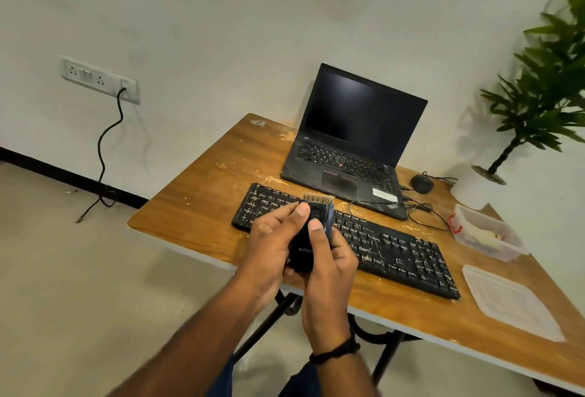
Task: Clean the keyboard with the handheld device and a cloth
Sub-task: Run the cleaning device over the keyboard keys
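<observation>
A black keyboard speckled with pale crumbs lies on the wooden table. Above its left half I hold a black handheld device with a tan brush head pointing away from me. My left hand wraps its left side with the thumb on top. My right hand grips its right side, thumb pressed near a round button. No cloth is clearly visible.
An open black laptop stands behind the keyboard, with a mouse and cables to its right. A clear plastic box and its flat lid lie at the right. A potted plant stands at the far right corner.
</observation>
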